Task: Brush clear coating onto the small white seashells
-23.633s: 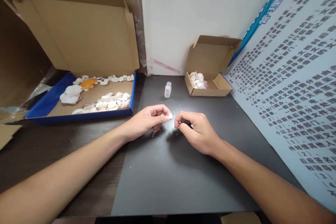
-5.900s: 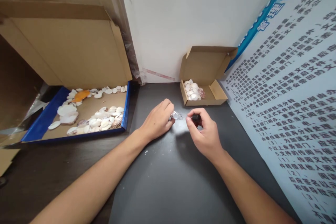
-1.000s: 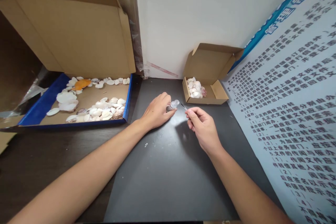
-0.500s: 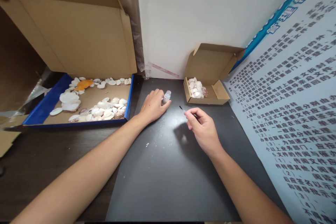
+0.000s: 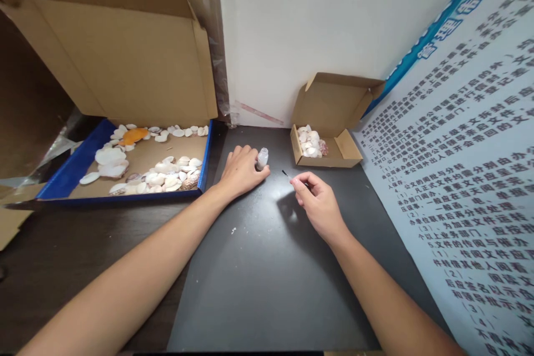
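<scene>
My left hand [image 5: 240, 169] rests on the dark mat [image 5: 267, 267] with its fingers curled round a small clear bottle [image 5: 262, 158], which stands upright against the fingertips. My right hand [image 5: 319, 203] is closed in a pinch on a thin black brush [image 5: 287, 174], its tip pointing left toward the bottle and a short gap away from it. The brush handle is hidden inside my fingers.
A blue-edged cardboard tray [image 5: 62, 175] at the left holds several shells, one of them orange [image 5: 134, 135]. A small open cardboard box [image 5: 331, 147] with several shells sits at the back right. A printed poster [image 5: 467, 178] leans along the right. White crumbs [image 5: 232, 230] dot the mat.
My left hand has brought the bottle from tilted to upright on the mat and moved slightly left. The right hand with the brush has drawn back a little from the bottle's mouth.
</scene>
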`<action>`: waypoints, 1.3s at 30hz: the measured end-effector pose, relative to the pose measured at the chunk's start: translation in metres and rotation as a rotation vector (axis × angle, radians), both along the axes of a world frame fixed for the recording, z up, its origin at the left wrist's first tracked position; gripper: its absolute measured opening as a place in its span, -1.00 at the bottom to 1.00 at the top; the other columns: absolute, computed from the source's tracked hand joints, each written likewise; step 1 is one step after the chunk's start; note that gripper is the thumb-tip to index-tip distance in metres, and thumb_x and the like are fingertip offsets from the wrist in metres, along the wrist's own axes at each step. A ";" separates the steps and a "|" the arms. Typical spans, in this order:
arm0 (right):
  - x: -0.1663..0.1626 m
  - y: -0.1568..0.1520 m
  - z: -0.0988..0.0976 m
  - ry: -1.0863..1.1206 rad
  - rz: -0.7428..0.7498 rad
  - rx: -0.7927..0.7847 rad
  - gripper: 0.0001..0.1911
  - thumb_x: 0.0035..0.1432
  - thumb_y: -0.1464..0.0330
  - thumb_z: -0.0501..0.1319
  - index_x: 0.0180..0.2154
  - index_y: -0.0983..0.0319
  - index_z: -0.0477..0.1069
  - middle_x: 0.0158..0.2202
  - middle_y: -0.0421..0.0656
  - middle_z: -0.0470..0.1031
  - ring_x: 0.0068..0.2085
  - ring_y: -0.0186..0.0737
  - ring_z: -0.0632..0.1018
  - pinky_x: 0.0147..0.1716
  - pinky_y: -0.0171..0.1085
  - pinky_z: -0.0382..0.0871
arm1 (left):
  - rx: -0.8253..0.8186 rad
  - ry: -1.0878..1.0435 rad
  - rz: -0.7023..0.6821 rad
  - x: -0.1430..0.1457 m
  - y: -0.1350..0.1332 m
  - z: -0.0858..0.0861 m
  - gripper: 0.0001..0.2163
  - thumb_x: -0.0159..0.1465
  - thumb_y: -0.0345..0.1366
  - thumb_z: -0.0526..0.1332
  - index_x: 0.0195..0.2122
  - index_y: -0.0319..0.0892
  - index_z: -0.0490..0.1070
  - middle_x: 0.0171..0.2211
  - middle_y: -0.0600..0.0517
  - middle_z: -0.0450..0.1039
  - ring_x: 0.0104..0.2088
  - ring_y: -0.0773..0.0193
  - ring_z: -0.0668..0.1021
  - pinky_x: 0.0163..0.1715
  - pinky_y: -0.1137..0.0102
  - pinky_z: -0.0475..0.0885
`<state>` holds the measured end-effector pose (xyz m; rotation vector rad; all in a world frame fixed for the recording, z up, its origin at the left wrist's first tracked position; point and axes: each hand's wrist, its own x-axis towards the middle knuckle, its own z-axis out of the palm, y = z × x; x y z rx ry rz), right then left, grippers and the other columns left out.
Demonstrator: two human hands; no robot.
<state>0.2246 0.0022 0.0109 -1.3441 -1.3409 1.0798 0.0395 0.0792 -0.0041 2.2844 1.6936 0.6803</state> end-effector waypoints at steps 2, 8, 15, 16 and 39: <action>0.000 0.002 -0.001 -0.004 -0.008 0.007 -0.71 0.16 0.11 0.27 -0.41 0.19 0.39 -0.61 -0.33 0.21 -0.56 -0.37 0.20 -0.56 -0.35 0.04 | -0.003 -0.019 0.004 0.000 0.000 0.000 -0.74 0.18 -0.15 0.21 -0.49 -0.09 0.13 -0.35 -0.06 0.35 -0.21 -0.02 0.38 -0.22 0.11 0.31; -0.002 0.002 -0.004 -0.040 -0.028 0.047 -0.73 0.14 0.14 0.29 -0.44 0.19 0.41 -0.60 -0.31 0.26 -0.55 -0.35 0.26 -0.53 -0.34 0.13 | -0.040 -0.111 0.024 -0.006 -0.015 0.006 -0.80 0.15 -0.28 0.16 -0.48 -0.08 0.07 -0.37 -0.03 0.28 -0.23 0.04 0.35 -0.21 0.12 0.31; -0.022 -0.006 -0.011 -0.063 0.047 0.176 -0.82 0.21 0.25 0.24 -0.40 0.17 0.36 -0.52 -0.27 0.35 -0.54 -0.35 0.32 -0.50 -0.32 0.19 | -0.174 -0.319 -0.104 -0.025 -0.063 0.018 -0.88 0.28 -0.36 -0.05 -0.42 -0.08 0.07 -0.41 0.07 0.26 -0.34 0.23 0.36 -0.29 0.31 0.37; -0.025 -0.006 -0.012 -0.073 0.071 0.208 -0.84 0.22 0.27 0.23 -0.39 0.17 0.36 -0.50 -0.27 0.37 -0.53 -0.35 0.34 -0.49 -0.32 0.20 | -0.244 -0.390 -0.134 -0.027 -0.067 0.017 -0.88 0.31 -0.32 -0.05 -0.40 -0.08 0.10 -0.45 0.10 0.25 -0.41 0.27 0.35 -0.37 0.36 0.36; -0.025 -0.011 -0.013 -0.300 0.301 0.400 -0.94 0.28 0.39 0.20 -0.30 0.19 0.37 -0.40 -0.24 0.47 -0.41 -0.36 0.46 -0.40 -0.40 0.34 | -0.817 -0.937 -0.308 -0.041 -0.079 0.013 -0.82 0.26 -0.22 0.25 -0.30 -0.19 0.28 -0.47 0.16 0.33 -0.53 0.47 0.31 -0.51 0.50 0.19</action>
